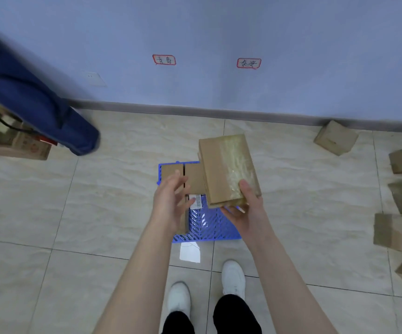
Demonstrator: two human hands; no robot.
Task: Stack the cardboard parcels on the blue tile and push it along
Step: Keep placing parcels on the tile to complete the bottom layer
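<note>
While the right hand grips one flat cardboard parcel at its near end, with the thumb on the top face and the fingers curled under it, the left hand hovers just to the left with fingers loosely spread, holding nothing. The held parcel is a brown rectangle with shiny clear tape over its right half. It hangs above the far right part of the blue tile, one square plastic mat with an open lattice pattern, which lies on the beige floor. On this mat I count at least three brown parcels: two plain ones side by side at the far left, and one nearer with a white barcode label. The left hand hides part of them. Five loose parcels lie on the floor at the right, well apart from the mat. Two white shoes stand near, and two red-bordered labels are on the pale blue wall.
</note>
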